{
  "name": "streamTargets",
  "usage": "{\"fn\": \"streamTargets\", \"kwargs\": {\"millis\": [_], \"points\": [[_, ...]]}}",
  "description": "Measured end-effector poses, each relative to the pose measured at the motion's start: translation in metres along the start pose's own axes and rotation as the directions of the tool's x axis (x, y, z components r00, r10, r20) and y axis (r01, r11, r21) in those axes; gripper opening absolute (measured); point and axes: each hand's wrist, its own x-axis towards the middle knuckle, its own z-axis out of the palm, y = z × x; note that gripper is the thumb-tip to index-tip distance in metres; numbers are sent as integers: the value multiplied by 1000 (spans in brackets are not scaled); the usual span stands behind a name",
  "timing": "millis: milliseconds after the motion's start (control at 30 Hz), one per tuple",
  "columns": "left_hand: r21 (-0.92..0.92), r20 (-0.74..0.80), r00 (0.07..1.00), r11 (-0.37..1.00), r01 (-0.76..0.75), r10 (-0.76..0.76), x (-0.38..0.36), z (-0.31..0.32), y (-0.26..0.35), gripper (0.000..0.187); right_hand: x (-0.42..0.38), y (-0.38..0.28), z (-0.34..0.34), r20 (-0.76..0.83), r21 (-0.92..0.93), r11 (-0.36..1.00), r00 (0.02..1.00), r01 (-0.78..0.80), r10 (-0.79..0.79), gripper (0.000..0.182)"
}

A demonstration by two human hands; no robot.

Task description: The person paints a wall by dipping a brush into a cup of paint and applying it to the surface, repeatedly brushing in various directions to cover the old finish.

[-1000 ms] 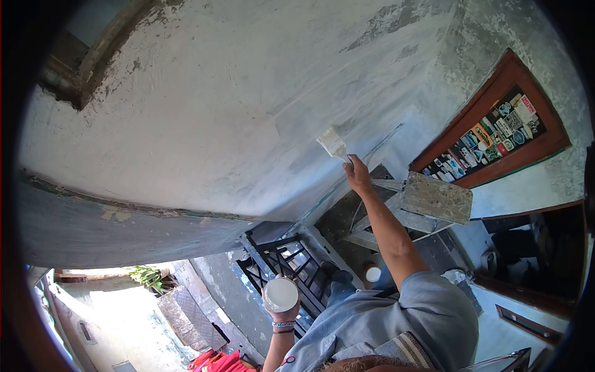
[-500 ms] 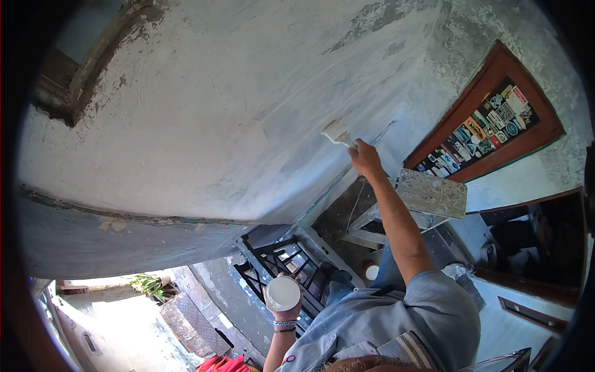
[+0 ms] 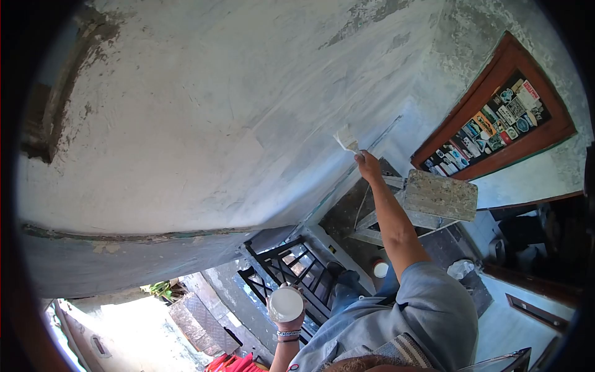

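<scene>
My right hand reaches out along the wall, fingers wrapped round the handle of a paintbrush. The brush's broad pale bristles lie close over the whitewashed wall, which has grey streaks and patches. Lower down, my left hand grips a small tub of white paint, held upright with its open top facing me. Bracelets circle that wrist. Black metal railing stands just beyond the tub.
A speckled board tops a wooden stand beneath my right arm. Another white-topped container sits below by my legs. At right is a brown-framed panel of stickers. A ledge runs along the wall's lower edge.
The brush and my right hand have come a little down and to the right, and the bristles now point more upward. The view has shifted slightly. Both grips are unchanged.
</scene>
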Motion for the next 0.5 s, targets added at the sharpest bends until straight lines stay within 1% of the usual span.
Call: {"fn": "streamTargets", "kwargs": {"millis": [67, 167, 267, 300, 367, 467, 500], "points": [[16, -8, 1000, 1000, -13, 13, -1, -5, 0, 70, 2, 4, -4, 99, -160, 983, 989, -95, 111, 43], [22, -32, 999, 999, -27, 28, -3, -11, -2, 69, -2, 9, -10, 130, -330, 930, 969, -159, 212, 38], [11, -6, 1000, 1000, -5, 5, 2, -5, -2, 69, 4, 8, -12, 150, -450, 881, 961, -144, 234, 34], [13, 0, 1000, 1000, 0, 0, 3, -5, -2, 70, 9, -2, -16, 128, -441, 888, 970, -133, 208, 31], [29, 6, 1000, 1000, 0, 0, 9, -8, -3, 70, 21, -41, -31, 82, -422, 899, 983, -114, 163, 27], [64, -4, 1000, 998, -11, 11, 9, -11, -2, 71, 29, -85, -62, 132, -442, 896, 985, -39, 108, 28], [61, 5, 1000, 998, -10, 9, 10, -8, -1, 70, 25, -93, -76, 104, -397, 918, 993, -12, 58, 28]]}}
